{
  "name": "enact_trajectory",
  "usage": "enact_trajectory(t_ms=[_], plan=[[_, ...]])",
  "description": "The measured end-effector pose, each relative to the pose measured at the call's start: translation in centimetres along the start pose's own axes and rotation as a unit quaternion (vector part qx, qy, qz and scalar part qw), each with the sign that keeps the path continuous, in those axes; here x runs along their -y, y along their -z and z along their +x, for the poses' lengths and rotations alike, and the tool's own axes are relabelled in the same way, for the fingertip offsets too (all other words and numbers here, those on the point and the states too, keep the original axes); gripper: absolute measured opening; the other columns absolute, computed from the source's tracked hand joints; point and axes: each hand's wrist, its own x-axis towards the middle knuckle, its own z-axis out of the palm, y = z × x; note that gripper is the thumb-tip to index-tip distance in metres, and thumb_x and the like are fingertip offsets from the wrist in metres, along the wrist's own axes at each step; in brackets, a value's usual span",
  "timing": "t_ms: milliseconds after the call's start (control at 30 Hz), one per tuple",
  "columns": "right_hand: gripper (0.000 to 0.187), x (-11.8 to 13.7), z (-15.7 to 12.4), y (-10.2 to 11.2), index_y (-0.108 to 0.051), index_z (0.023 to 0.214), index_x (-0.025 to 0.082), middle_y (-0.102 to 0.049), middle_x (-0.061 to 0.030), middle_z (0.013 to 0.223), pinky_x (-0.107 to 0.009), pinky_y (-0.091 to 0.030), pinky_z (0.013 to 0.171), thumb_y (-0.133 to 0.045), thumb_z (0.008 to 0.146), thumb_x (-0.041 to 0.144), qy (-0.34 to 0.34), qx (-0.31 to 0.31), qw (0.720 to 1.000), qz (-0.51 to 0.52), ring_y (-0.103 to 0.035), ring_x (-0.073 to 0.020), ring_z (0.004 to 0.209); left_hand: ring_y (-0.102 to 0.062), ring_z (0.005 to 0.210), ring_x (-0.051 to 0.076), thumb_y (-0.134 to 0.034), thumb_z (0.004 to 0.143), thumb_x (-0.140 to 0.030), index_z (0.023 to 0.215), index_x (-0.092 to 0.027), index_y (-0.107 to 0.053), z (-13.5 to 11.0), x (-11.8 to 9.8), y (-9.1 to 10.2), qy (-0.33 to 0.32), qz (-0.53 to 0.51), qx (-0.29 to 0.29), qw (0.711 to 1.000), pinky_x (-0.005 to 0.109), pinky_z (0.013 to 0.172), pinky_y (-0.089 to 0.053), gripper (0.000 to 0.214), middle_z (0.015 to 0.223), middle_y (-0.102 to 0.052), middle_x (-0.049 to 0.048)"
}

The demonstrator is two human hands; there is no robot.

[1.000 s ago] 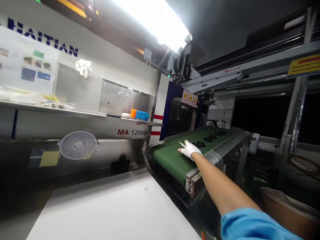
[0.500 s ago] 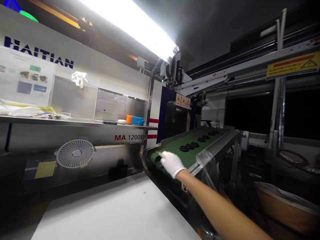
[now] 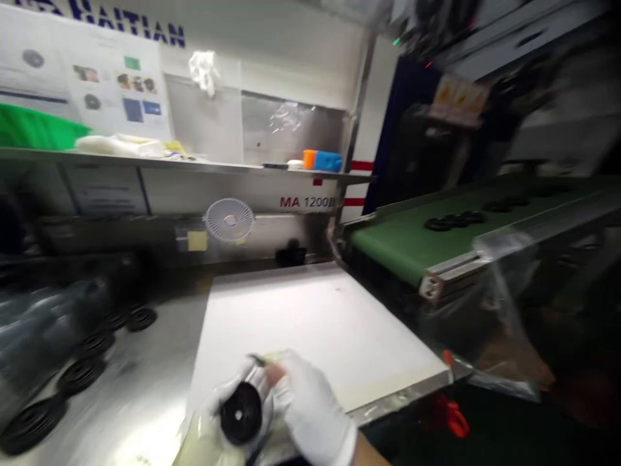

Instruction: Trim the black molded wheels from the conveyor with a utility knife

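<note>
Both of my white-gloved hands meet at the bottom middle of the view. Between them is a black round part (image 3: 241,412) with a small hole in its centre. My left hand (image 3: 213,414) cradles it from the left and below. My right hand (image 3: 313,414) is curled against its right side. A thin pale sliver (image 3: 262,358) sticks up at my right fingertips; blur hides what it is. The hands hover over the near edge of a white board (image 3: 310,310).
A green conveyor belt (image 3: 402,243) at the right carries several black round parts (image 3: 453,221), and a clear plastic bag (image 3: 499,291) hangs at its end. More black parts (image 3: 80,372) lie on the metal table at the left. A shelf (image 3: 194,165) and a small white fan (image 3: 229,220) are behind.
My right hand left the conveyor's end with a black part and came back over the white board, where my left hand joined it. The view swung down and to the left.
</note>
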Motion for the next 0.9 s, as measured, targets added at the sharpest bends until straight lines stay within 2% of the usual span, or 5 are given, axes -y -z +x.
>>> enact_trajectory(t_ms=[100,233,433,667,900], plan=[[0.023,-0.9,-1.1,-0.2,-0.053,0.077,0.02,-0.06,-0.0015,0.074,-0.025,-0.04,0.063,-0.036,0.089,0.029,0.0,0.021,1.0,-0.006,-0.055,-0.0153,0.069,-0.061,0.082,0.023,-0.053,0.071,-0.009,0.095,-0.015,-0.06,0.5,-0.8,1.4,-0.006,-0.076,-0.037,0.996,0.041,0.073,-0.051,0.026,0.085,-0.062,0.0083],[0.024,-1.2,-2.4,-2.4,-0.052,0.08,0.022,-0.059,-0.0016,0.072,-0.026,-0.037,0.058,-0.033,0.09,0.032,0.007,0.065,0.993,-0.095,-0.055,-0.017,0.065,-0.058,0.067,0.016,-0.055,0.073,-0.013,0.084,-0.013,-0.063,0.5,-1.4,1.6,-0.08,-0.102,-0.018,0.991,0.034,0.071,-0.052,0.013,0.07,-0.057,0.0042],[0.02,-0.9,-2.4,-4.0,-0.051,0.081,0.024,-0.061,0.002,0.073,-0.027,-0.03,0.055,-0.035,0.091,0.028,0.046,0.039,0.979,-0.192,-0.055,-0.0156,0.063,-0.056,0.068,0.014,-0.062,0.075,-0.02,0.085,-0.013,-0.064,0.1,-1.1,0.7,-0.046,-0.101,0.025,0.994,0.028,0.07,-0.051,0.012,0.072,-0.055,0.002],[0.024,-1.0,-2.8,-4.3,-0.05,0.079,0.025,-0.061,0.0025,0.07,-0.028,-0.027,0.053,-0.032,0.093,0.031,0.031,0.044,0.971,-0.233,-0.056,-0.0166,0.061,-0.057,0.065,0.013,-0.063,0.072,-0.017,0.081,-0.015,-0.064,0.0,-1.0,0.1,-0.064,-0.091,-0.003,0.994,0.031,0.07,-0.052,0.01,0.069,-0.056,0.0011],[0.024,-1.1,-3.7,-6.3,-0.05,0.076,0.025,-0.06,0.0027,0.066,-0.028,-0.024,0.05,-0.032,0.092,0.031,0.027,0.019,0.978,-0.207,-0.055,-0.0164,0.056,-0.061,0.091,0.02,-0.067,0.062,-0.008,0.1,-0.016,-0.063,-0.2,-0.1,0.5,-0.225,0.003,-0.011,0.974,0.032,0.086,-0.048,0.039,0.09,-0.065,0.0064]])
